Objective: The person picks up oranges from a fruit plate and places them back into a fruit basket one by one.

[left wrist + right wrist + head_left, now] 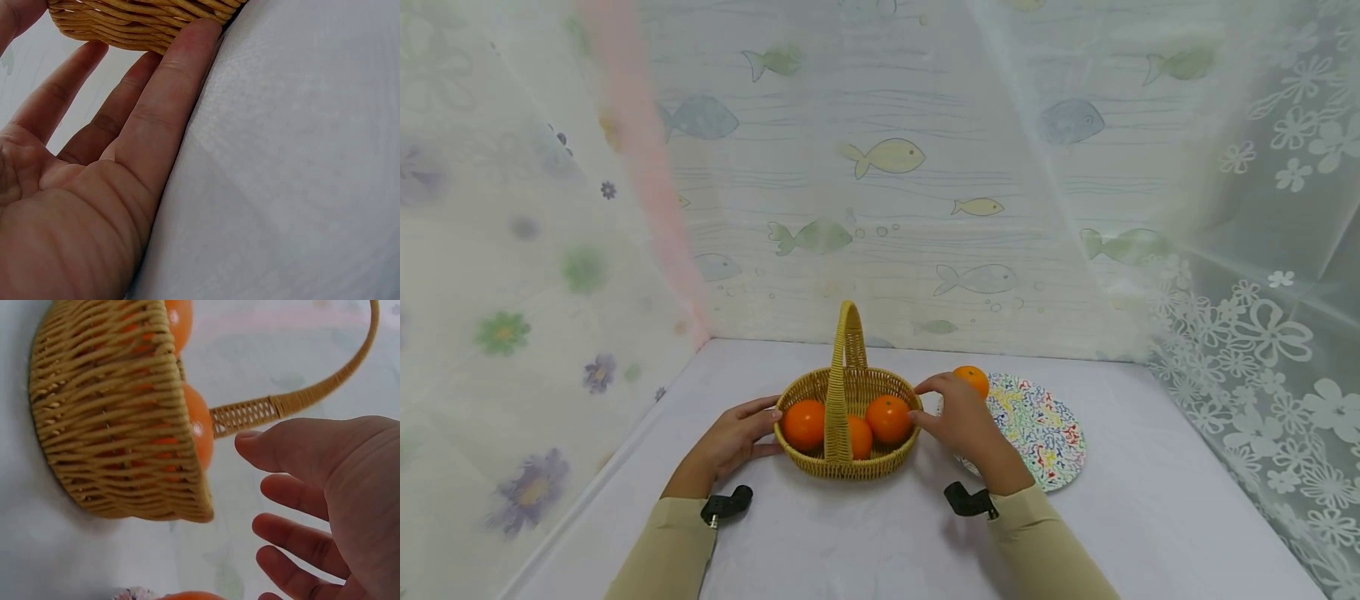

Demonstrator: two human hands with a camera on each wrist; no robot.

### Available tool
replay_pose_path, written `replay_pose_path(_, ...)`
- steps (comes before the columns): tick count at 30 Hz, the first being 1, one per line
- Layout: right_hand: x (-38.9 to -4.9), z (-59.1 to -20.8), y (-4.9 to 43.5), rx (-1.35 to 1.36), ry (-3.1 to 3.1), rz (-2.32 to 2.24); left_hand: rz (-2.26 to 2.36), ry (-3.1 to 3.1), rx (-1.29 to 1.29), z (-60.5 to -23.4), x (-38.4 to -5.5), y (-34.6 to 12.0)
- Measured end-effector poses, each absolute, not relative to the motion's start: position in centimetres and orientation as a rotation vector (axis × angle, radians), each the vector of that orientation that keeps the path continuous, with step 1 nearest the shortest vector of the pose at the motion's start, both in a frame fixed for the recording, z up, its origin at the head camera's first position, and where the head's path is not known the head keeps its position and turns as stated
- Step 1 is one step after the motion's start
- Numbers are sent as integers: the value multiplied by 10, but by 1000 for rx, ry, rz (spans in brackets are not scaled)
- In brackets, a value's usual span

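Note:
A yellow wicker basket (880, 467) with a tall arched handle stands on the white-covered table. It holds three oranges: a left orange (803, 426), a middle orange (861, 437) partly behind the handle, and a right orange (889, 418). At the basket's left side is my left hand (733, 440), thumb by the rim. The left wrist view shows its extended fingers (159, 106) against the lower weave. My right hand (961, 419) hovers at the basket's right rim. In the right wrist view that hand's fingers (303, 544) are loosely bent, apart from the basket and holding nothing.
Right of the basket lies a round, multicoloured patterned plate (1037, 425), with another orange (972, 380) at its far left edge, beside my right hand. A fish-print curtain (880, 217) hangs behind the table, and flowered sheets flank both sides.

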State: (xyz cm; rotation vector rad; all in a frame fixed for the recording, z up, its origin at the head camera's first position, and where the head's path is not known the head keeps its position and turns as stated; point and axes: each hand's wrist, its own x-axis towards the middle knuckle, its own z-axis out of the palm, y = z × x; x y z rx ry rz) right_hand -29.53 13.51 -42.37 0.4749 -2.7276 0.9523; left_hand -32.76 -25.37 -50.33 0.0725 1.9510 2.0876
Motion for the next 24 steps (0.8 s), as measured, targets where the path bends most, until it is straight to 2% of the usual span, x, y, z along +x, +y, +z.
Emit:
replay_pose_path(11, -302, -423, 154, 450, -2688, 909, 2087, 1953, 57, -504, -328, -254)
replay_pose_path(24, -309, -426, 179, 288, -2782, 1105, 2086, 1947, 71, -503, -328, -254)
